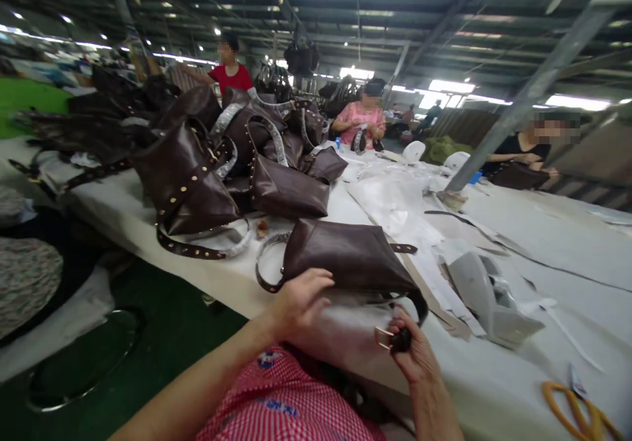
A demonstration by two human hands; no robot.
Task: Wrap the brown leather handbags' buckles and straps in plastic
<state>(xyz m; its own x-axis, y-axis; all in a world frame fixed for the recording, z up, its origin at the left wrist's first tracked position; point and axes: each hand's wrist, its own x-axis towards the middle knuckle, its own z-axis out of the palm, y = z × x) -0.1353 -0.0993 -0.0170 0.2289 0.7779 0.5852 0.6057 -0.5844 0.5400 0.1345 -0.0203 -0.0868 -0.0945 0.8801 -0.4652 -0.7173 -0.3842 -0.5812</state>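
Right hand [412, 352]: pinching dark leather strap end [402, 341] with gold rectangular metal buckle [376, 337].
Left hand [300, 299]: fingers loosely spread; contact unclear.
Strap work: seemingly underway; next move calls for steadying.
Dark-brown leather bag [345, 253]: on white table [494, 375], just beyond hands.

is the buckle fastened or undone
Undone: the buckle at the right hand has its frame sticking out, with nothing visibly threaded through it.

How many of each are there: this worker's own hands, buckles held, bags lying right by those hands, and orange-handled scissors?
Left hand and right hand: 2
Buckle: 1
Dark brown bag: 1
Scissors: 1 pair
Total: 5
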